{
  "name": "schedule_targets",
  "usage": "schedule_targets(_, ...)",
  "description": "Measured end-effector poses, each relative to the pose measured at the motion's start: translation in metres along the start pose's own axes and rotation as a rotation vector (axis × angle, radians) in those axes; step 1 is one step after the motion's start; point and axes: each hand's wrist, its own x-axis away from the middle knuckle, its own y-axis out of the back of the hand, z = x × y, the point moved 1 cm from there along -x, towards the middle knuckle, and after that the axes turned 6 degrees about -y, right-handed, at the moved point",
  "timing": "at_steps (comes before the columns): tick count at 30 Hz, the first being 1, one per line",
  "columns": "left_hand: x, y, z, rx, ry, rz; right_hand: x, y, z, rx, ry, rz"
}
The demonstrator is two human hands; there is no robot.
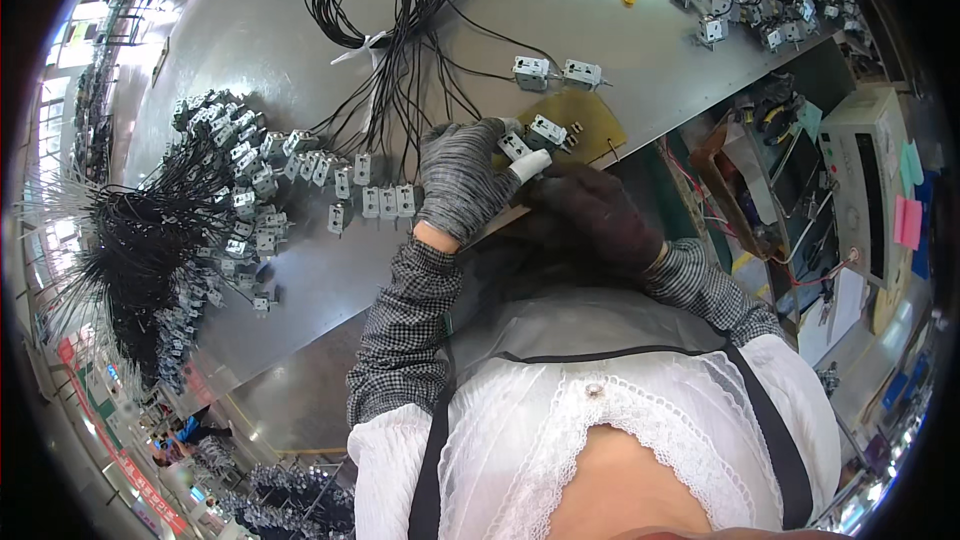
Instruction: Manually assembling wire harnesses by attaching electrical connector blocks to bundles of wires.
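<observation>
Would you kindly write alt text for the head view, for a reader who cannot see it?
A person's gloved left hand and right hand hold a small metal part over a yellow pad on a grey workbench. Wired parts in a row lie to the left, beneath black wires.

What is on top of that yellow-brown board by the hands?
On the yellow-brown board sits a small metal part, with another under the left hand. The right hand covers the board's near edge.

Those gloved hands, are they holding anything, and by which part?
The left hand grips a small metal-framed part by its near end, over a yellowish pad. The right hand touches it with a white-tipped finger; its own hold cannot be told.
</observation>
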Motion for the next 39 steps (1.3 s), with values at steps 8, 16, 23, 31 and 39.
schedule_targets(8,0.002,-0.001,-0.003,-0.036,0.007,0.011,0.017,-0.001,0.009,0.126,-0.179,-0.016)
schedule_targets(16,0.005,-0.005,-0.007,0.062,0.069,-0.047,0.008,-0.002,0.0,0.201,0.093,-0.059)
schedule_targets(23,0.003,-0.008,-0.008,0.031,0.079,-0.071,0.008,0.001,0.01,-0.251,-0.408,-0.067)
schedule_targets(31,0.003,-0.011,-0.008,0.092,0.085,-0.066,0.014,-0.002,0.009,0.355,-0.089,-0.218)
schedule_targets(39,0.013,0.03,0.013,0.19,0.087,-0.099,0.016,0.006,0.002,-0.93,-0.64,-0.005)
